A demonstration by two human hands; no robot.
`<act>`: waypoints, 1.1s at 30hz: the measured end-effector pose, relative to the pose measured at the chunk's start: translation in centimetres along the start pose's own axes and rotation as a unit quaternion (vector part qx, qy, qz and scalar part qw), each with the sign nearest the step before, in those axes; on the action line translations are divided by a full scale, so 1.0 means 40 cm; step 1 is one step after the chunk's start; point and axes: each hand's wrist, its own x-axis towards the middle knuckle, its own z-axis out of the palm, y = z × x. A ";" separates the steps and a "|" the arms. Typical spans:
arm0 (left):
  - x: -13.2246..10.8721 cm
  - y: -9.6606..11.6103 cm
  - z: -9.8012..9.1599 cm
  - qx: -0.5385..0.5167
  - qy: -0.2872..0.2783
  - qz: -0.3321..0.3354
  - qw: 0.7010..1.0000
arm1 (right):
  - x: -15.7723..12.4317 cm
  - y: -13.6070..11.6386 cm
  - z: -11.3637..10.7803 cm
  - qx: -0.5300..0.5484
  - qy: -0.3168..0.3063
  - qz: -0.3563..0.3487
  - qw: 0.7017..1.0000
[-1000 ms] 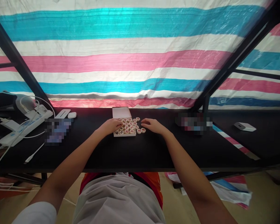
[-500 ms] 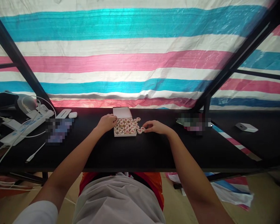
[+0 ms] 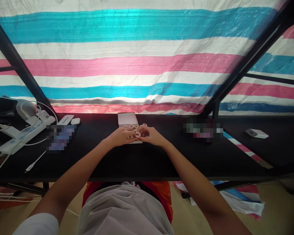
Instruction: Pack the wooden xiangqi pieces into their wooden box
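Note:
An open white box (image 3: pixel 127 118) of Chinese chess pieces stands on the black table, its lid tilted up at the back. Round pieces with red characters (image 3: pixel 136 126) fill the part of the box that shows. Across its left and front side lies my left hand (image 3: pixel 120 136), its thumb and fingers curled close over the pieces; what they grip is partly hidden. At the right front of the box, my right hand (image 3: pixel 154 136) pinches a Chinese chess piece (image 3: pixel 138 134) near the left fingertips. Another loose piece (image 3: pixel 144 124) shows behind the right hand, beside the box.
On the left are a white power strip (image 3: pixel 22 132) with cables, a blurred-out phone-like thing (image 3: pixel 61 138), a white case (image 3: pixel 75 121) and a cable plug (image 3: pixel 29 168). A blurred item (image 3: pixel 202 129) and a white adapter (image 3: pixel 257 133) lie right. Striped sheeting (image 3: pixel 137 62) hangs behind.
My right hand has moved left from the loose pieces to the box, bringing a piece. My left hand has shifted right and nearer to me, over the box's front.

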 end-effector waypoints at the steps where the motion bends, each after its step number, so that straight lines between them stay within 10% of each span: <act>1: 0.000 0.002 0.003 -0.001 -0.002 -0.004 1.000 | 0.001 -0.003 0.005 0.014 -0.008 0.001 1.000; 11: -0.002 0.000 0.012 -0.100 0.032 -0.026 0.994 | 0.005 0.013 0.017 0.153 -0.045 0.025 0.987; 20: -0.026 -0.062 -0.099 -0.011 -0.089 -0.186 0.978 | 0.000 0.093 -0.076 -0.109 0.029 0.062 0.992; 25: -0.021 -0.064 -0.061 -0.005 -0.108 -0.161 0.981 | -0.011 0.126 -0.103 -0.094 -0.081 0.133 0.983; 33: -0.014 -0.052 -0.035 -0.019 -0.098 -0.136 0.986 | -0.006 0.100 -0.078 -0.131 -0.084 0.085 0.984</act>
